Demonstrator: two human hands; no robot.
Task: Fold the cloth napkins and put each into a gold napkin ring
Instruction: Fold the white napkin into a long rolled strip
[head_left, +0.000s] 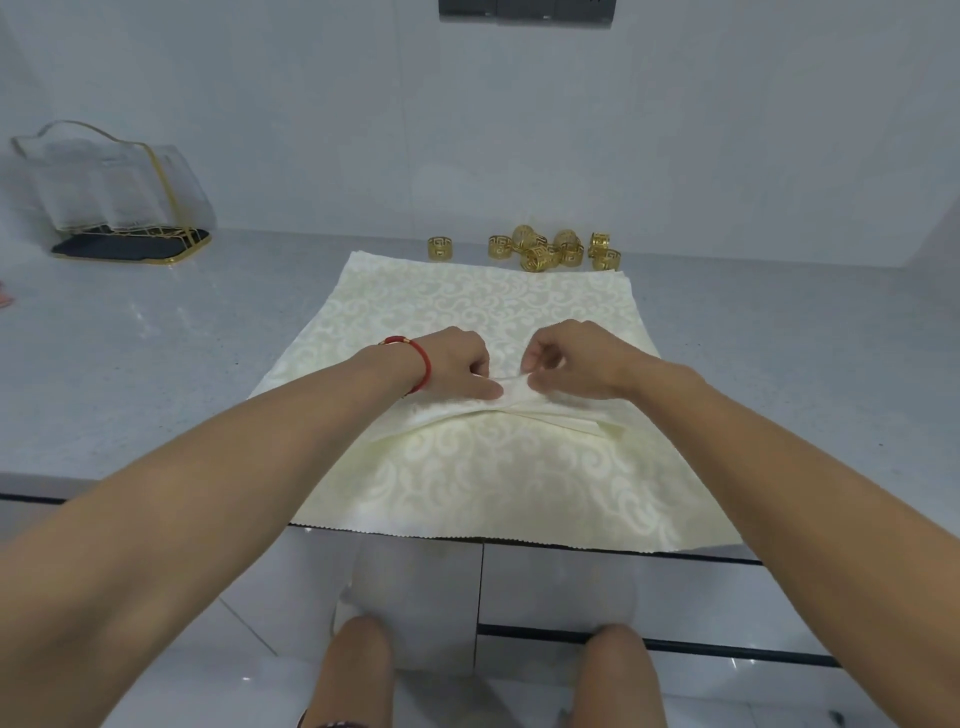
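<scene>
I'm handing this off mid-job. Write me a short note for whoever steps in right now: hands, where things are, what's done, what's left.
Left hand and right hand: both pinch a raised fold at the middle of the cream patterned napkin.
Napkin: spread on the grey counter, near edge hanging over the front, only this first pleat gathered.
Gold napkin rings: loose cluster behind the napkin's far edge, one ring apart to the left; all empty.
Done: no napkin ringed yet.
Left: finish folding, slide it into a ring.

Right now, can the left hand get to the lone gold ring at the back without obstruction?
Probably yes, once freed: the left hand is pinching the napkin, but only flat cloth lies between it and the lone ring.
</scene>
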